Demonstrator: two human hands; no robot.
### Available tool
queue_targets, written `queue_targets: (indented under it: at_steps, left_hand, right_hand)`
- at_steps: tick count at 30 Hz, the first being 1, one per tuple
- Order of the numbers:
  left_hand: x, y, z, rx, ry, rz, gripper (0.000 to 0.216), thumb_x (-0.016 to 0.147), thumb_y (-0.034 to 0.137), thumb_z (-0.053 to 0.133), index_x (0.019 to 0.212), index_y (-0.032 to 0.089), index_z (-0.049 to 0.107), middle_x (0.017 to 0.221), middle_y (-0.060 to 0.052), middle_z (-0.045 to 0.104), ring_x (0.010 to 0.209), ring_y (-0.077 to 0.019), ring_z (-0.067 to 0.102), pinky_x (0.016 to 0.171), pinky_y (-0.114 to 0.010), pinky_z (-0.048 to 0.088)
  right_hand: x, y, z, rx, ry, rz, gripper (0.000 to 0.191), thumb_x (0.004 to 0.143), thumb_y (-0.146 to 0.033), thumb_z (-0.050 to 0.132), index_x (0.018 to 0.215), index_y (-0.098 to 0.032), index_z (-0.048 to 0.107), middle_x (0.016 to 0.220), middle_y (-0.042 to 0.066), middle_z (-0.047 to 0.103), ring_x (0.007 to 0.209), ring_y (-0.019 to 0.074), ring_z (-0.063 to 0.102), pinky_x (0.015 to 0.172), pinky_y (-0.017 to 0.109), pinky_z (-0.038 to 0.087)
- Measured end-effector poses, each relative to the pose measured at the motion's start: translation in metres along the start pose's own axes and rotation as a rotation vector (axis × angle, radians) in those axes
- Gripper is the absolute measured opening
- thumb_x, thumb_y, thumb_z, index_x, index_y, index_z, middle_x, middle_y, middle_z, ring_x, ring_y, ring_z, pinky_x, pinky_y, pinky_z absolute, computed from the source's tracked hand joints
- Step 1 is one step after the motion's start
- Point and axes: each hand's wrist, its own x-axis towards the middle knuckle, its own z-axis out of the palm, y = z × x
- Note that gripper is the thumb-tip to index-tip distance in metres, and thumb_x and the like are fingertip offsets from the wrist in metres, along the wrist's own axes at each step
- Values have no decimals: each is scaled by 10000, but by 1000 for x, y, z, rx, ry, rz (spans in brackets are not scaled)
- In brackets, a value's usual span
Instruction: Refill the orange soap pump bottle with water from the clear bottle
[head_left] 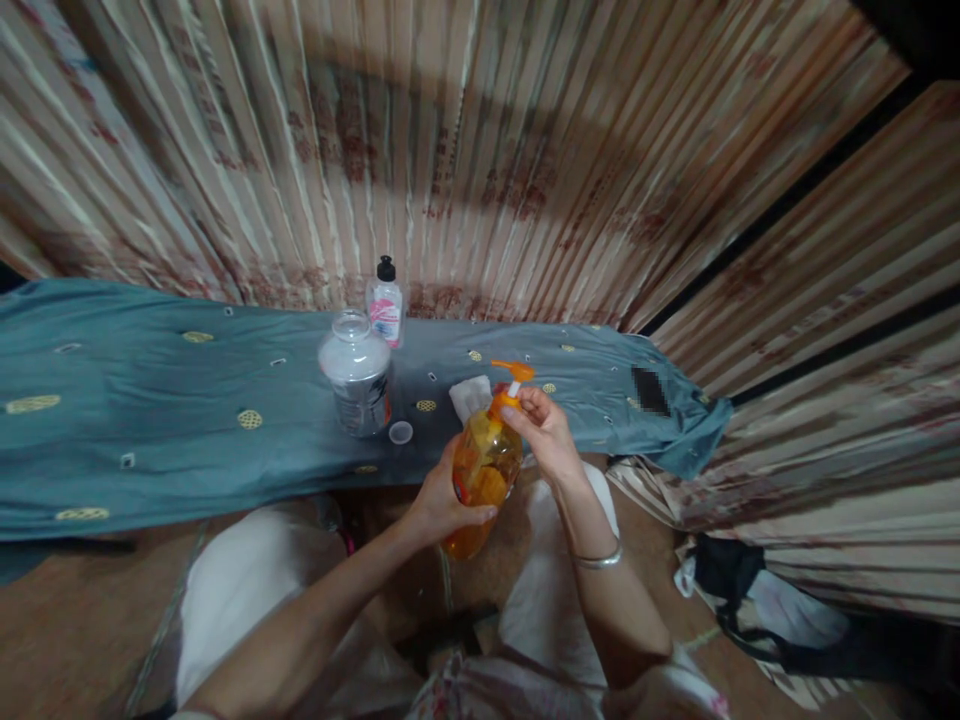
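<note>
My left hand (442,497) is wrapped round the lower body of an orange pump bottle (486,468), holding it tilted above my lap. My right hand (545,430) pinches the bottle's neck just under the orange pump head (514,371). A bangle sits on my right wrist. Behind the bottle a white tissue (469,394) lies on the teal cloth (187,400).
On the teal cloth stand a clear glass jar with a lid (357,374), a small white cap (400,432) beside it, and a small bottle with a black cap and pink label (385,303). A striped curtain hangs behind. A black and white bag (757,600) lies at lower right.
</note>
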Motion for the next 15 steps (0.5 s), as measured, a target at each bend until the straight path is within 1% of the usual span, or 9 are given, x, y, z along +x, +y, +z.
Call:
queue_targets:
  at_steps: [4,6,10,12,15]
  left_hand:
    - [1,2,-1,15,9,-8,1119,577,428,892,1510,170,331,1414,-163,616,1342,-369,583,1167,-543,428]
    - [1,5,0,12,11,-9,1104,584,397,881,1505,163,320,1420,-174,611,1341,-366,583,1169,-545,424]
    - [1,9,-1,26,9,-7,1089,584,377,871,1496,155,319,1429,-186,602,1333,-362,589,1170,-554,420]
    - [1,11,-2,37,9,-7,1091,581,377,875,1497,166,322,1425,-177,610,1332,-361,591,1169,-561,420]
    - [2,11,-3,38,5,-23,1106,587,395,887,1510,187,316,1419,-165,618,1327,-357,597,1166,-565,422]
  right_hand:
    - [-2,-1,0,58,-79,31,495,682,-636,823,998,-265,736,1133,52,778,1081,256,706,1017,404,522]
    - [-2,0,1,34,-70,5,497,667,-614,840,1004,-265,729,1123,47,775,1078,252,703,1020,402,521]
    - [1,1,2,-48,5,-15,507,572,-562,908,905,-246,692,952,37,774,931,228,708,955,394,541]
    - [0,0,1,-30,-4,5,500,592,-589,890,898,-245,697,970,43,779,937,228,707,956,390,537]
    - [-3,-3,2,37,-74,45,510,648,-651,834,951,-255,728,1070,46,786,1015,241,704,986,382,524]
